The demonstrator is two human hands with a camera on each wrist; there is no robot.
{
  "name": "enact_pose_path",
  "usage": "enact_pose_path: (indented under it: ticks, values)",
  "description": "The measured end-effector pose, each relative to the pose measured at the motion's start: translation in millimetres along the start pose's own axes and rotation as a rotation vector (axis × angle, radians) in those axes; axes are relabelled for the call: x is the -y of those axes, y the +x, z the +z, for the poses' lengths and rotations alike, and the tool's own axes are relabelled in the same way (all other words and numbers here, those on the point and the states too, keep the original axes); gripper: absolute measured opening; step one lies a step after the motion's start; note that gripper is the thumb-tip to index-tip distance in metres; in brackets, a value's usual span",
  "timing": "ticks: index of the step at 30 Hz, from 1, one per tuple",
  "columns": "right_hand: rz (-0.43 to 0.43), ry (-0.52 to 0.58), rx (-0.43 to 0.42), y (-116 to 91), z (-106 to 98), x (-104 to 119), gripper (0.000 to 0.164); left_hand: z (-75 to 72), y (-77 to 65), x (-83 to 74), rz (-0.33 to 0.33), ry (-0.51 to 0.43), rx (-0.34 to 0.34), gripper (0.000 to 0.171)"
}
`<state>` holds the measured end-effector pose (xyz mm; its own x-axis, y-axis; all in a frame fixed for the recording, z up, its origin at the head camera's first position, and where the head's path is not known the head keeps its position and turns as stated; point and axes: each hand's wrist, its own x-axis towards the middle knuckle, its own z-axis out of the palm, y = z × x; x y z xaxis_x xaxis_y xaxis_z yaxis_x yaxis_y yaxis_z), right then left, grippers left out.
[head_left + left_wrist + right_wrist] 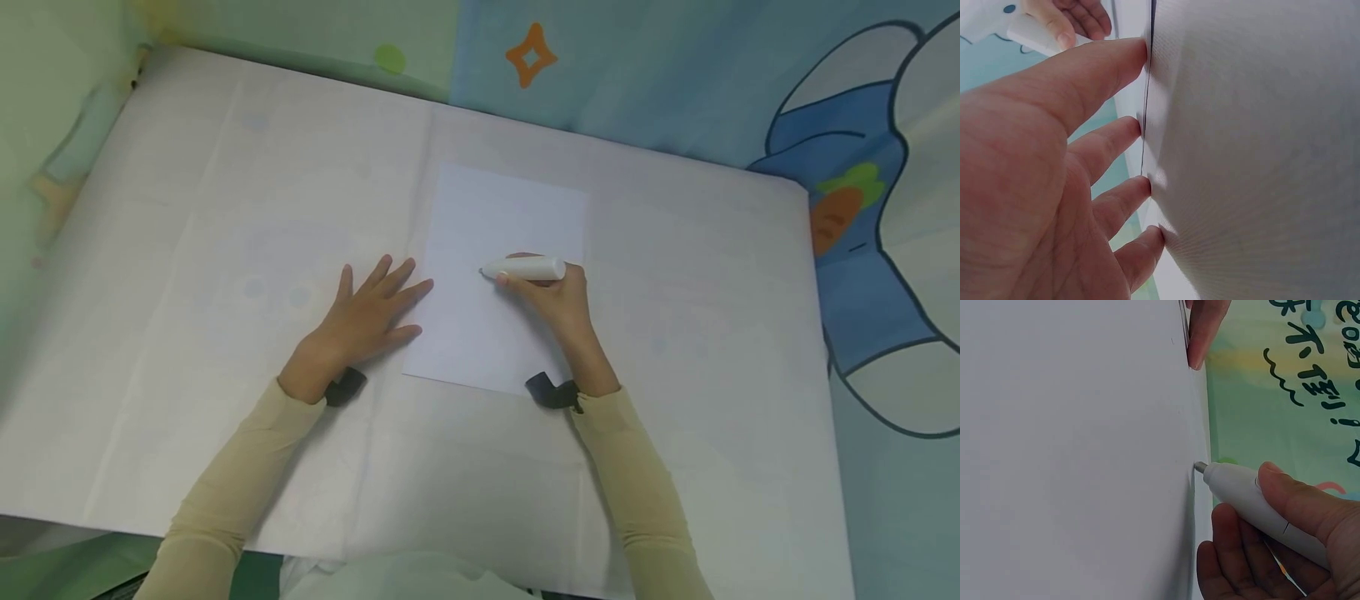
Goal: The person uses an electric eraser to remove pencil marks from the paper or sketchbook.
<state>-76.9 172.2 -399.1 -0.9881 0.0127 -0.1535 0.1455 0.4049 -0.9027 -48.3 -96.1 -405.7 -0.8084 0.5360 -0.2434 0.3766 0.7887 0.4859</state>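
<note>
Characters “不到” (1322, 378) mark green cloth (1241, 412); the right hand (557, 302) grips a pen (1238, 484).

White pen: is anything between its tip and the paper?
Nothing visible. The right hand holds the white pen with its tip at the paper; the left hand is by the paper's left edge, clear of the tip.

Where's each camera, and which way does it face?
Head: worn on the head, facing forward and down at the rectangular white table and white paper sheet; left hand, right hand and long beige sleeves show.
Left wrist: on that wrist, facing along the spread left hand; the right hand shows beyond.
Right wrist: on that wrist, facing the right hand, which holds a thick white pen-shaped tool; left fingers show above.
Both wrist views share the tool.
</note>
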Motion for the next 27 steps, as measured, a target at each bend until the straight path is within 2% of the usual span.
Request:
enact_pose_path:
  ticks: [27]
  values:
    - [-0.009,0.016,-0.001,-2.1,1.6,2.1,0.037,-0.4,-1.9,-2.1,0.007,-0.003,0.003,0.061]
